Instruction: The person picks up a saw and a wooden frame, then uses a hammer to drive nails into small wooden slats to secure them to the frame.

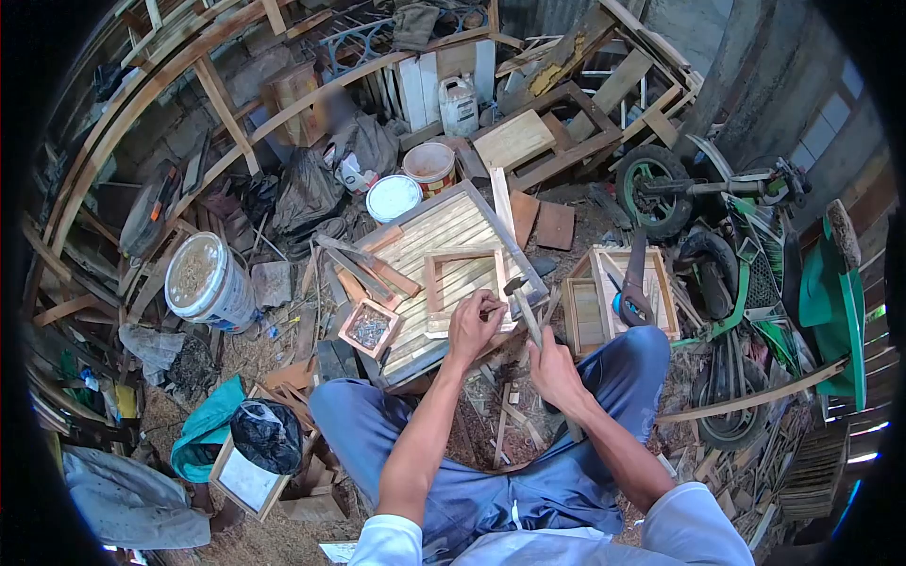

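My right hand (555, 373) is closed round the wooden handle of a hammer (525, 307), whose metal head is at the right side of a small wooden frame (434, 286). At the frame's lower right corner is my left hand (475, 325), its fingers pinched together; what they hold, if anything, is too small to make out. The frame lies on a slatted wooden panel (462, 226) with a dark border. Left of the frame on the panel are a small wooden box of nails (369, 328) and several wood pieces (377, 268).
Beyond the panel stand a white lid-topped bucket (394, 198) and an open bucket (429, 162). A large bucket (209, 283) is at left. To the right, a handsaw (636, 283) rests on wooden boxes (590, 297), near a motorbike (736, 245). Wood scraps cover the ground.
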### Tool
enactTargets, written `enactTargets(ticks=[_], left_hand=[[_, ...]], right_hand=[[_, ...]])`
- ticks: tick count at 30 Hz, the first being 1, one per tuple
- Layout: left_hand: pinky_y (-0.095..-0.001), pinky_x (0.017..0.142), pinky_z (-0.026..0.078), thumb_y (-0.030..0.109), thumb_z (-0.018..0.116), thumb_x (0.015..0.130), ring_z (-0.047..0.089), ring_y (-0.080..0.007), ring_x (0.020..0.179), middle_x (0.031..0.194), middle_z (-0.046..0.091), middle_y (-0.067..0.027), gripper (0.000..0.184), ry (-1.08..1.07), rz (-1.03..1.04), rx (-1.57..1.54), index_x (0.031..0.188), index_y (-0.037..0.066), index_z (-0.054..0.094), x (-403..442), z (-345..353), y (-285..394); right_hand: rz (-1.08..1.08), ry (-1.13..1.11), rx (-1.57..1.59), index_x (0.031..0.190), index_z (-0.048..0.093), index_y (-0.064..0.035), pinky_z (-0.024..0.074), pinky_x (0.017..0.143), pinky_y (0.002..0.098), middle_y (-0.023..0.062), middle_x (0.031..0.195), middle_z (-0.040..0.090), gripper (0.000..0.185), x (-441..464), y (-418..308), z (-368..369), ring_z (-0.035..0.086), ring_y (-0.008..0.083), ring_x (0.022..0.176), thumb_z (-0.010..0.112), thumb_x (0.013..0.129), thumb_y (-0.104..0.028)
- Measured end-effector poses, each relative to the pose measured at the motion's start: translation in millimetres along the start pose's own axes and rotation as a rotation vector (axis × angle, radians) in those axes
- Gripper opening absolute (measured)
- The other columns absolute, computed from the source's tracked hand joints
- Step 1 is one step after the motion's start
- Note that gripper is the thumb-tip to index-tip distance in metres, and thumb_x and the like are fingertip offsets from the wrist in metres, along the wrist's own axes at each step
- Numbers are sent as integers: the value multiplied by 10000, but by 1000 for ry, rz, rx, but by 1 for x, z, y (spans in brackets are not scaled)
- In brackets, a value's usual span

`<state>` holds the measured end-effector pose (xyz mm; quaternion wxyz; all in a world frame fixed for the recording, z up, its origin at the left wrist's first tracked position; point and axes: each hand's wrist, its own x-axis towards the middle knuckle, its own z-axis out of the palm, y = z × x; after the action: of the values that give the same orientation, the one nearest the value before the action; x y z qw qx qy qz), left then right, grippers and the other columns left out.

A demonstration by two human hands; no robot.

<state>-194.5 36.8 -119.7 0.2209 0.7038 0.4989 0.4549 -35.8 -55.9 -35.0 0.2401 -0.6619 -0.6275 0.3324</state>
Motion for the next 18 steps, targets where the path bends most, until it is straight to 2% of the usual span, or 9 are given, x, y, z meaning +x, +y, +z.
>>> enactTargets(ticks=[2,8,11,18], left_hand=[[-375,758,487,141,749,783,669,-293,800,826,726,-87,249,3,-4,5,940,54,576,1,0,1],[-376,765,484,137,748,777,674,-297,805,827,726,-88,256,-4,-8,-39,952,54,580,2,-1,1],[-372,766,481,130,743,779,677,-295,797,818,725,-87,248,2,11,-10,950,56,580,3,1,-2],[-363,756,480,123,738,780,696,-257,784,826,728,-78,217,-5,19,-4,943,62,608,5,-3,4]], right_hand=[[19,-50,-38,1013,393,43,435,654,615,386,708,565,235,2,8,6,575,560,740,473,982,-176],[21,-19,29,1015,390,42,428,700,638,388,726,572,242,0,-6,-6,566,577,757,455,985,-189],[24,-60,-39,1029,387,43,437,704,635,392,739,574,243,5,14,6,566,577,763,457,983,-185],[80,-70,-10,1045,412,48,439,719,620,389,768,581,258,8,7,0,571,570,791,462,983,-198]])
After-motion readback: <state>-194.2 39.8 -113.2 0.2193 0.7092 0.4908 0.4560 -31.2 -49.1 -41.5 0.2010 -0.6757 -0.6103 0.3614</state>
